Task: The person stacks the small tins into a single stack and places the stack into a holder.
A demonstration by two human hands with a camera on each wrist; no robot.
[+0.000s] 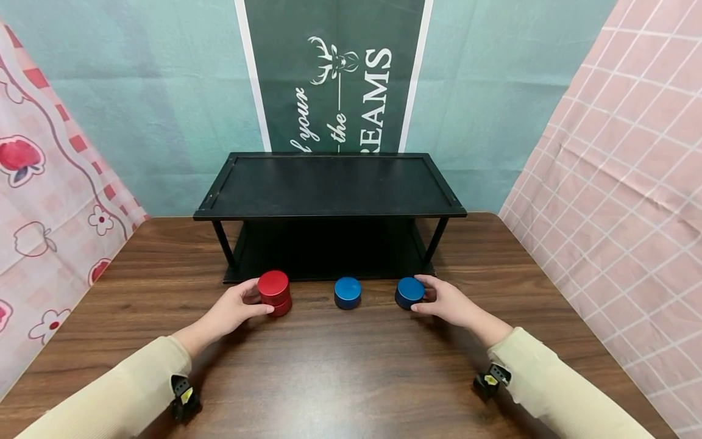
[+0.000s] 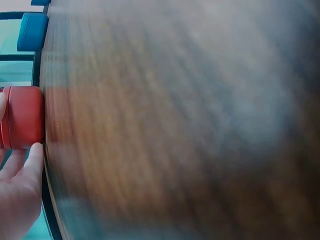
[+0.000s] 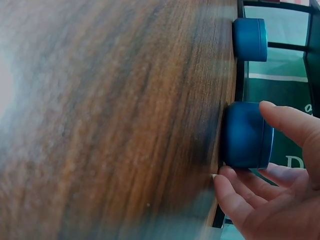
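Note:
My left hand (image 1: 234,308) grips the upper of two stacked round red tins (image 1: 273,285), thumb at the front and fingers behind. In the left wrist view, the lower red tin (image 2: 27,115) stands on the table, partly over the fingers (image 2: 33,162). On the other side, my right hand (image 1: 445,300) holds a round blue tin (image 1: 409,292) that stands on the table. Its thumb (image 3: 285,119) lies at the lid edge, with the fingers curled by the opposite side. Between the hands sits a second blue tin (image 1: 348,292), touched by neither.
Behind the tins stands a black two-level rack (image 1: 329,186), its lower shelf (image 1: 329,256) close to them. The brown wooden table (image 1: 340,372) reaches toward me. Cloth hangs around it: teal behind, pink-checked (image 1: 620,201) at right, fruit-patterned (image 1: 49,213) at left.

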